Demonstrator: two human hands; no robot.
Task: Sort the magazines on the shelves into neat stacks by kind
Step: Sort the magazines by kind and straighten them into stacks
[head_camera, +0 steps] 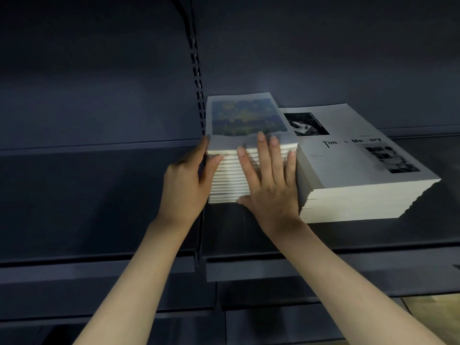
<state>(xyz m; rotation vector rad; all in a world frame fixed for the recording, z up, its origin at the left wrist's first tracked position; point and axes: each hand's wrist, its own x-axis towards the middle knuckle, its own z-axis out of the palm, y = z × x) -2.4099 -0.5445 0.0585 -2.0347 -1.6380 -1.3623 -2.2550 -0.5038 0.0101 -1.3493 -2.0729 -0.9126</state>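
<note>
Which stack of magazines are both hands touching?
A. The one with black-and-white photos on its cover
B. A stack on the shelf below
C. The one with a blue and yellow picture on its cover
C: the left hand and right hand press the fore-edges of the blue-and-yellow-covered stack.

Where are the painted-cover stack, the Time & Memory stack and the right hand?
painted-cover stack [246, 115]: head view, top cover's picture.
Time & Memory stack [348, 158]: head view, bare top cover.
right hand [271, 185]: head view, back of hand.
</note>
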